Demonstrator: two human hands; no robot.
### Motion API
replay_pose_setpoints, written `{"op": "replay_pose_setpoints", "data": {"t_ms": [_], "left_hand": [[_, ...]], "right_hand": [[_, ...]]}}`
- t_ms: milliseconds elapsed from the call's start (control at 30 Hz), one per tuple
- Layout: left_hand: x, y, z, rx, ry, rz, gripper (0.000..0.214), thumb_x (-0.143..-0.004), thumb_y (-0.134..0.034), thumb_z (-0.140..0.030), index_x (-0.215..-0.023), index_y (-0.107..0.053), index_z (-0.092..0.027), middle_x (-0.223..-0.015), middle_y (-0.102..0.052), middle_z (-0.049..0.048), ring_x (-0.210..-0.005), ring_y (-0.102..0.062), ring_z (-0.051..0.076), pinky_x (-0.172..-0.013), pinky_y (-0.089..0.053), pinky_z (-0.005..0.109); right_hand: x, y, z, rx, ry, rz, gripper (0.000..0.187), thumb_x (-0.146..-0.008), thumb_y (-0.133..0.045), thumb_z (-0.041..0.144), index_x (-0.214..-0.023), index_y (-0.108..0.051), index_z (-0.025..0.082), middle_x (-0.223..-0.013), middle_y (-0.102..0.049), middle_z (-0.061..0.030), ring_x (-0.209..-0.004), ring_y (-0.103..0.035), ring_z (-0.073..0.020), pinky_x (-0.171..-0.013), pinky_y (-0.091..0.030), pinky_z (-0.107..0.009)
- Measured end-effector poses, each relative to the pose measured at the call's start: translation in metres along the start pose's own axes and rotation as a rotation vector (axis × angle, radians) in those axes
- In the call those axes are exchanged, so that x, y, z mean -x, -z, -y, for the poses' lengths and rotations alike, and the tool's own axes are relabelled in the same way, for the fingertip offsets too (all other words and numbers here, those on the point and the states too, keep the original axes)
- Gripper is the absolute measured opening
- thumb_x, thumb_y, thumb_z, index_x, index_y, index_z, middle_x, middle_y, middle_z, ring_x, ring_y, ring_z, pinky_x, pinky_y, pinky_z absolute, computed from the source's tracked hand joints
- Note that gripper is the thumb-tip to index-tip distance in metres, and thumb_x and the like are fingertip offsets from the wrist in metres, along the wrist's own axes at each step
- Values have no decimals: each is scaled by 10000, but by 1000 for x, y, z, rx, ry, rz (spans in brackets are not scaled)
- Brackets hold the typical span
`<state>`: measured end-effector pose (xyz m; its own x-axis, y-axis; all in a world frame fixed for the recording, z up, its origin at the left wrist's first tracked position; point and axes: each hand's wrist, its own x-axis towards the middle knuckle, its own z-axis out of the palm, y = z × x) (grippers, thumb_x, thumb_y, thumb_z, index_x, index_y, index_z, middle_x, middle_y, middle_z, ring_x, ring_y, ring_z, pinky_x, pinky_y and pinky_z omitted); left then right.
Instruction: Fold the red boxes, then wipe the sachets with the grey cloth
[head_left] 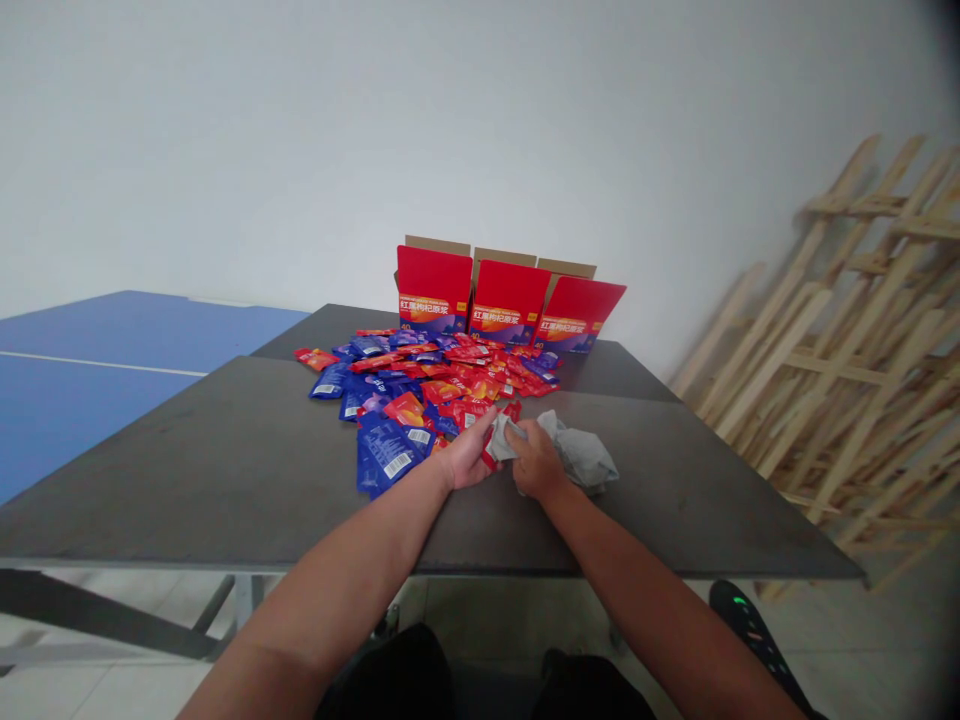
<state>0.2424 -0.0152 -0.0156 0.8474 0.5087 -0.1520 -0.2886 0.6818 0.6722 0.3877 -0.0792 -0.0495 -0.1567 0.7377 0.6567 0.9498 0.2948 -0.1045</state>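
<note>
My left hand [470, 458] is closed on a red sachet [490, 458], most of which is hidden by fingers and cloth. Gripped in my right hand [538, 462] is a grey cloth [583, 456]; one end is pressed against the sachet, and the rest lies bunched on the table to the right. Just beyond my hands spreads a heap of red sachets [480, 382] and blue sachets [390, 455], printed and overlapping.
Three red and purple cartons [433, 285] with raised flaps stand in a row behind the heap on the dark table [225, 470]. A blue table-tennis table [150, 335] adjoins at left. Wooden frames [840, 370] lean against the wall at right.
</note>
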Motion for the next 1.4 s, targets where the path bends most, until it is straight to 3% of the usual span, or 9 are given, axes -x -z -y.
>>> {"op": "replay_pose_setpoints", "data": {"t_ms": [100, 400, 600, 700, 800, 933, 1133, 1267, 1400], "left_hand": [[1, -1, 0, -63, 18, -7, 367, -901, -532, -495, -988, -659, -162, -771, -698, 46, -588, -631, 139, -450, -381, 204], [5, 0, -5, -82, 59, -7, 337, -871, -599, -407, -1078, -656, -148, -951, -717, 103, -651, -663, 165, -441, -389, 211], [2, 5, -13, 91, 8, 0, 371, -870, -531, -390, -1075, -662, -110, -1081, -691, 162, -694, -652, 171, -482, -449, 236], [-1, 8, -16, 163, -30, -29, 278, -852, -576, -280, -1046, -658, -99, -1001, -703, 139, -703, -649, 146, -531, -488, 220], [-4, 8, -17, 179, -157, -104, 209, -827, -604, -130, -1028, -653, -98, -891, -709, 86, -728, -660, 125, -664, -538, 211], [-6, 6, -17, 160, -301, -146, 226, -799, -616, -57, -1021, -642, -91, -915, -713, 92, -793, -684, 152, -814, -552, 271], [-5, 3, -15, 74, -381, -127, 312, -781, -653, -79, -1085, -609, -134, -922, -697, 96, -757, -687, 178, -765, -565, 336], [-6, 1, -13, 84, -362, -146, 260, -839, -618, -136, -1097, -592, -146, -969, -691, 116, -814, -692, 203, -762, -567, 359], [-6, 1, -10, 62, -354, -123, 283, -833, -617, -118, -1113, -592, -151, -1004, -695, 118, -849, -698, 215, -772, -567, 362]], "right_hand": [[-2, -1, -3, 14, -122, -16, 597, -731, -448, 85, -1323, -519, 117, -1083, -502, -157, -956, -501, -270, -862, -474, -419], [-1, -11, -25, -18, -337, -120, 635, -736, -396, 46, -1363, -467, 116, -1024, -458, -117, -967, -484, -253, -890, -477, -417], [2, -9, -35, -66, -432, -169, 630, -719, -404, 42, -1336, -490, 133, -993, -450, -95, -971, -499, -246, -908, -475, -405], [1, -3, -31, -131, -385, -200, 613, -724, -395, 52, -1317, -497, 168, -999, -454, -82, -983, -503, -236, -927, -471, -402], [1, 5, -25, -193, -288, -203, 581, -726, -384, 63, -1283, -519, 164, -993, -469, -80, -979, -508, -234, -918, -474, -402], [3, 14, -17, -231, -105, -143, 572, -737, -400, 88, -1286, -539, 166, -1019, -500, -92, -963, -527, -229, -884, -483, -383], [6, 10, -8, -175, 205, 2, 442, -760, -490, 146, -1169, -647, 201, -1061, -556, -107, -943, -530, -229, -841, -469, -368], [6, 4, -8, -142, 202, 82, 372, -781, -507, 154, -1111, -670, 209, -1090, -579, -109, -953, -525, -239, -840, -456, -376], [5, 3, -11, -150, 121, 70, 431, -774, -500, 126, -1169, -644, 218, -1138, -570, -108, -1012, -523, -241, -882, -454, -374]]}}
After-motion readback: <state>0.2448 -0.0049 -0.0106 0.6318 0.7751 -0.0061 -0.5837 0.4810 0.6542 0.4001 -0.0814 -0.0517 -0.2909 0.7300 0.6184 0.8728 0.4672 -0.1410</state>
